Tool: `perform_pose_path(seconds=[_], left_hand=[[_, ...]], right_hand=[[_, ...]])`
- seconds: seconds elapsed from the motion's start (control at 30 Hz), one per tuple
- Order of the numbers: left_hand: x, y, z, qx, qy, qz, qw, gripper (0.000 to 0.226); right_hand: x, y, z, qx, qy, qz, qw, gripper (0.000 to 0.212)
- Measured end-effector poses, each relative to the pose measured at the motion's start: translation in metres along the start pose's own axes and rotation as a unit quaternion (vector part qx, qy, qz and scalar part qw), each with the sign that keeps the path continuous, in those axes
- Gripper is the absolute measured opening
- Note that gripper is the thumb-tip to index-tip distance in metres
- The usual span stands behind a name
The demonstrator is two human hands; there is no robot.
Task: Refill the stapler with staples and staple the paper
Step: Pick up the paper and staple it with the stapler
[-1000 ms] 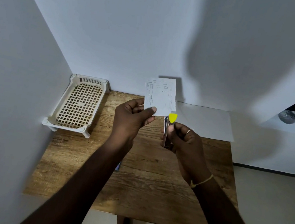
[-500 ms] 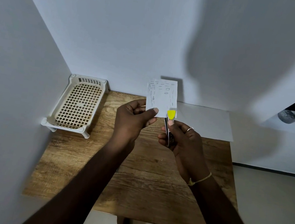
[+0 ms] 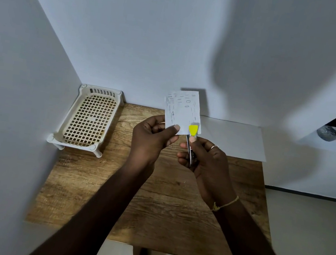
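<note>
Centre frame, the left hand point(image 3: 150, 138) pinches a small paper point(image 3: 183, 111) upright while the right hand point(image 3: 206, 158) grips the stapler point(image 3: 191, 139), yellow tip on the paper's lower right corner, above the wooden table point(image 3: 151, 211).

Two hands point(image 3: 152, 138), one stapler point(image 3: 191, 139), two papers point(image 3: 183, 111), one tray point(image 3: 90, 119).

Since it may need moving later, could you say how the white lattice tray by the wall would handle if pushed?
The tray looks like thin perforated plastic, so probably light. On small corner feet, it would likely slide rather than tip.
</note>
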State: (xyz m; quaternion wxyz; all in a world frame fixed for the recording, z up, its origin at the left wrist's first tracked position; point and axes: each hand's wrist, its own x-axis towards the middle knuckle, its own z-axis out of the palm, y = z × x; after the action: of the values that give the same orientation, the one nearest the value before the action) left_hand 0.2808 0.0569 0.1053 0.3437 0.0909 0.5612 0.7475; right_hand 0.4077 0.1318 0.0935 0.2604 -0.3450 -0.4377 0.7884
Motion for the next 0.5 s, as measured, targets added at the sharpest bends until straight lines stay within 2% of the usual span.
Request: perform_pose_path(seconds=[0.1, 0.2, 0.5], left_hand=[[0.0003, -0.0007, -0.0002, -0.001, -0.002, -0.005, 1.0, 0.026], [0.0004, -0.0008, -0.0006, 0.0, -0.006, -0.008, 1.0, 0.026], [0.0032, -0.0018, 0.0004, -0.013, -0.025, -0.03, 0.999, 0.034]], right_hand=[[-0.0001, 0.0013, 0.0008, 0.002, 0.0, 0.001, 1.0, 0.039], [0.0006, 0.0023, -0.0005, -0.004, -0.001, -0.002, 1.0, 0.029], [0.0031, 0.0037, 0.0, -0.005, 0.016, -0.009, 1.0, 0.024]])
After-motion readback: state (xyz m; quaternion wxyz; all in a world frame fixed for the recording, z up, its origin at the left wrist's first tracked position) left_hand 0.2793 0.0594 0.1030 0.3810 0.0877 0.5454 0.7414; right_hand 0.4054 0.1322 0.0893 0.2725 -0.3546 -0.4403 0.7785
